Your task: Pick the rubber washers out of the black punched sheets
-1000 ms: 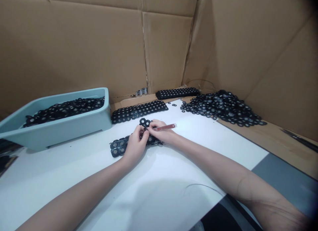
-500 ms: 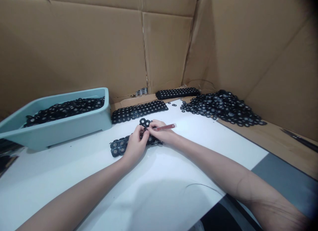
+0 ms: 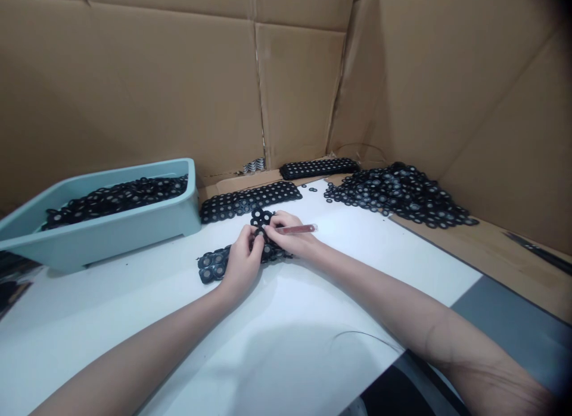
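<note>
My left hand (image 3: pixel 243 252) is closed, thumb and fingers pinching the edge of a small cluster of black rings with pale centres (image 3: pixel 260 217). Close against it, my right hand (image 3: pixel 292 236) is closed round a slim tool with a red-brown handle (image 3: pixel 297 229); the tool's tip is hidden among the fingers and rings, so its kind cannot be made out. Beneath both hands lies a strip of joined black rings (image 3: pixel 212 266) on the white tabletop (image 3: pixel 187 332). My hands cover the strip's middle.
A light blue tub (image 3: pixel 143 222) of black rings stands at the left. Behind my hands lie a flat ring panel (image 3: pixel 250 200) and another panel (image 3: pixel 319 167). A heap of loose rings (image 3: pixel 397 192) is at the right, near dark scissors-like blades (image 3: pixel 536 249). Cardboard walls (image 3: pixel 179 76) enclose the back.
My left thumb and fingers have drawn slightly down and left, uncovering more of the ring cluster. The right hand still grips the tool and has barely shifted.
</note>
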The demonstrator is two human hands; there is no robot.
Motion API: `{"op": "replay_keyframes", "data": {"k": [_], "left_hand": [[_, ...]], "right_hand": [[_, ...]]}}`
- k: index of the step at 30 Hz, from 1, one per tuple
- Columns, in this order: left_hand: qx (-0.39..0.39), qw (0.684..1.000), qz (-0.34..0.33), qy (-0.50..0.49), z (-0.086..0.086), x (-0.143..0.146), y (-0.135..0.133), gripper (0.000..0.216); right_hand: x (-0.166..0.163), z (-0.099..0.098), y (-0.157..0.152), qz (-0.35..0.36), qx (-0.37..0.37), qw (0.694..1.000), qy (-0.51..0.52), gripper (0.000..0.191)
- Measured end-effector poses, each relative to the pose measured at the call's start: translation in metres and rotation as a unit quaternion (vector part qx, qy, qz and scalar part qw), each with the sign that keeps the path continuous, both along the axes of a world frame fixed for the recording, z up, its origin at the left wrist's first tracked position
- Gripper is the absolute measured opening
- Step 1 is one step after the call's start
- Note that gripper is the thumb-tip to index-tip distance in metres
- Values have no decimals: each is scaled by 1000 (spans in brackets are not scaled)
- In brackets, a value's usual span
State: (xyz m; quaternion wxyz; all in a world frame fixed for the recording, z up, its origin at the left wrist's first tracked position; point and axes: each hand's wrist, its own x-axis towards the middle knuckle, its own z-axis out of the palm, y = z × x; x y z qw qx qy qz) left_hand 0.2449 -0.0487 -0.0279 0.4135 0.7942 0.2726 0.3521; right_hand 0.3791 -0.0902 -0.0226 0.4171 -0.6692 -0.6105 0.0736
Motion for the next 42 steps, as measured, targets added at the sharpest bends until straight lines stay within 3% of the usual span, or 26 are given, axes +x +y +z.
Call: {"op": "replay_keyframes", "data": {"k": [4,8,13,20,24,30,42], "left_hand": [[-19,999,18,-35,-2,1,3,8],[-54,996,30,-66,-4,3,7,6],[-75,993,53,-80,-4,2,10,8],[-80,991,66,-84,-5,1,12,13],[-54,996,58,-52,-2,2,12,20],[-25,1000,-9,-15,2,2,11,25],[-77,996,-5,-52,-4,2,14,27]], "right_hand": [[6,6,0,-25,48,999,2,25],[12,12,0,-37,28,998,36,21],[14,18,-1,4,-9,997,76,21],[6,16,-2,0,8,1000,26,22],[3,14,-4,-18,31,999,0,22],[2,14,-5,-18,50,998,-21,22],[6,16,-3,-11,42,999,-22,24]]}}
